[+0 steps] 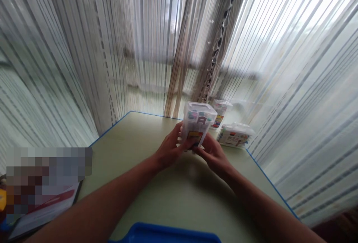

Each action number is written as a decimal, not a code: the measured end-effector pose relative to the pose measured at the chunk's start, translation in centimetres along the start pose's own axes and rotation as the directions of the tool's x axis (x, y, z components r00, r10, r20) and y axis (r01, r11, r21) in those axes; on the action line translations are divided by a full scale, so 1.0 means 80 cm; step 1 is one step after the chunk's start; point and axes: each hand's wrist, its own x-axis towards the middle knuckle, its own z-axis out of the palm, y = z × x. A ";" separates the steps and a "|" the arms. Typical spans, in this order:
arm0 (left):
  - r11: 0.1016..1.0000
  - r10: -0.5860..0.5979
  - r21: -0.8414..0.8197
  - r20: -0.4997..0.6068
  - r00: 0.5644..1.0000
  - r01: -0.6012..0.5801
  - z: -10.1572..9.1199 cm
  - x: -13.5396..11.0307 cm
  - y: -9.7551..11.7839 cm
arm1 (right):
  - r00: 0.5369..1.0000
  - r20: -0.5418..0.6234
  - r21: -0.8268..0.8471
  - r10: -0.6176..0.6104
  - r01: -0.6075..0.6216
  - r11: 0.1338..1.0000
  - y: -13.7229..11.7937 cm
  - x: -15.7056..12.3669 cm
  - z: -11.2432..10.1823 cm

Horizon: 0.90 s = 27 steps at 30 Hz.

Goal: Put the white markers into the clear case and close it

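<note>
A clear plastic box (199,118) with a lid and a yellow-and-red label is held up above the table, tilted slightly. Around its left side and lower front, my left hand (173,144) is closed, thumb across the label. My right hand (213,151) grips the lower right corner, its fingers partly behind the box. What the box contains is hard to make out, though coloured dots show near its top. Just behind it stands a similar clear box (221,114), partly hidden. To the right of that rests a wide white package (235,135) with printed writing.
The pale green table (120,153) has a blue edge. A blue plastic piece (170,233) lies at the near edge. On the left is a flat dark-edged item (53,205), partly blurred out. Striped sheer curtains (145,49) hang behind the table.
</note>
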 end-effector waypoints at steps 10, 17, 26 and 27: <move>0.970 -0.144 -0.206 -0.067 0.987 0.127 0.005 0.003 0.003 | 0.986 -0.096 0.131 0.137 -0.124 0.984 -0.004 -0.001 0.000; 0.980 -0.101 -0.178 -0.052 0.994 0.090 0.006 0.005 -0.009 | 0.989 -0.101 0.059 0.110 -0.104 0.993 -0.005 -0.002 0.005; 0.930 -0.144 -0.338 0.025 0.989 0.144 0.003 0.007 0.013 | 0.983 0.040 0.199 0.181 -0.185 0.962 -0.013 -0.007 0.009; 0.923 -0.141 -0.358 0.021 0.990 0.139 0.003 0.007 0.015 | 0.981 0.041 0.209 0.192 -0.196 0.958 -0.014 -0.007 0.009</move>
